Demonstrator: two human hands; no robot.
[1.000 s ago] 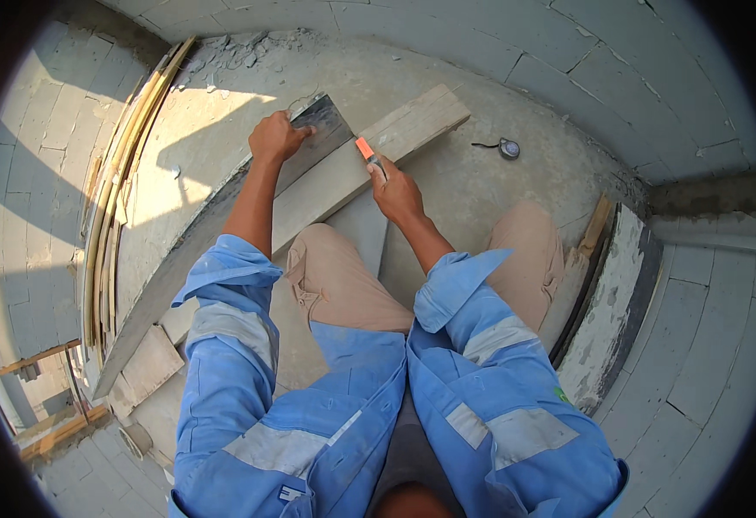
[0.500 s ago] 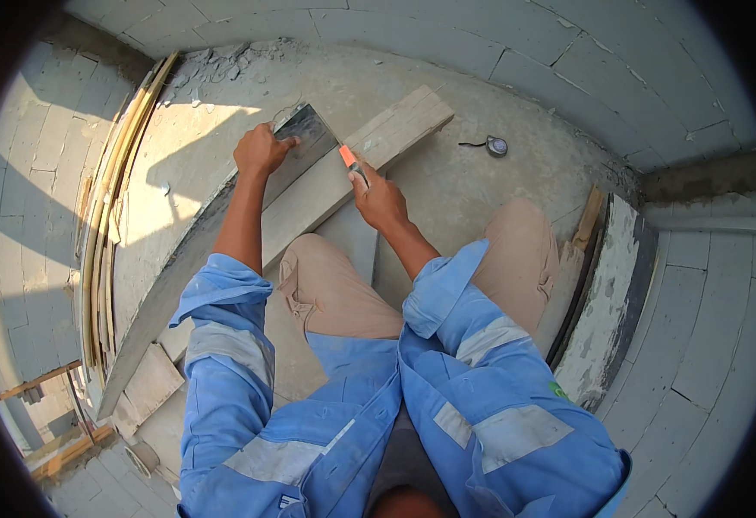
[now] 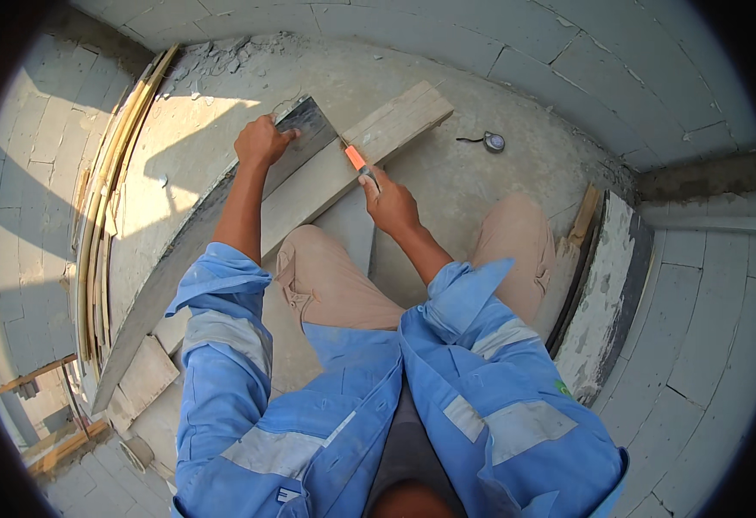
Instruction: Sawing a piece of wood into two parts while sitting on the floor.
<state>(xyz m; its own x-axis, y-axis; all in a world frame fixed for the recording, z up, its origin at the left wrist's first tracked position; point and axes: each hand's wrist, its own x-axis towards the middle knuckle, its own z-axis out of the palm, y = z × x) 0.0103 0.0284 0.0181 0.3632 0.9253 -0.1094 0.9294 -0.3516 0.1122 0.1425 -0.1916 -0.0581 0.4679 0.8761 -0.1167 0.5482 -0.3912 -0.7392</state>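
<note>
My right hand (image 3: 389, 204) is closed around the orange and dark handle of a handsaw (image 3: 355, 158). Its thin blade, seen nearly edge-on, lies along the far end of a long grey board (image 3: 184, 250). My left hand (image 3: 263, 141) grips that board close to its far end, fingers over the outer edge and thumb on the dark face. Under and beside the board a pale, thick plank (image 3: 395, 119) runs diagonally, passing in front of my left knee.
A tape measure (image 3: 494, 142) lies on the concrete floor right of the plank. Bamboo strips (image 3: 102, 233) stand along the left. A paint-flaked board (image 3: 601, 293) leans at the right. Rubble (image 3: 223, 60) sits by the far block wall (image 3: 412, 33).
My right hand and the handsaw have drawn back slightly, toward me and to the right. My left hand stays at the same place on the board, which has shifted very little.
</note>
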